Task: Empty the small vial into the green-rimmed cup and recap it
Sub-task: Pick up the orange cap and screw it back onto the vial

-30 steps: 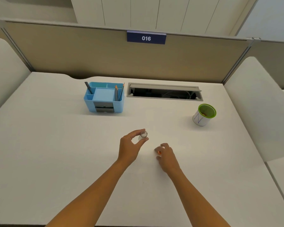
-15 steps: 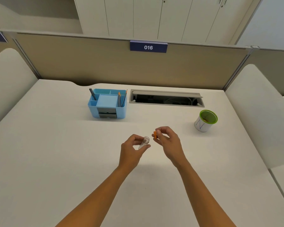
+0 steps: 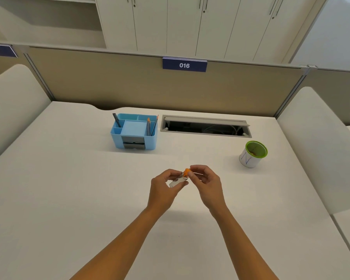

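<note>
Two bare forearms are reaching in from the near edge over a plain white desk [image 3: 69,199], which is lying bare around the hands. The left hand [image 3: 163,187] is pinching the small clear vial [image 3: 177,180] between thumb and fingers, holding it tilted above the desk's middle. The right hand [image 3: 207,183] is closing its fingertip grip on the orange cap [image 3: 186,171], which is sitting at the vial's upper end. Farther back and to the right, the green-rimmed cup [image 3: 253,154] is standing well apart from the hands, with something small and brownish showing inside. Behind the hands to the left, a blue desk organizer [image 3: 134,131] is holding pencils, and beside it a cable hatch [image 3: 205,126] is lying open in the desk. A beige partition [image 3: 109,81] is rising behind, carrying a blue sign reading 016 [image 3: 184,65]. White cabinets [image 3: 190,25] are lining the far wall.
</note>
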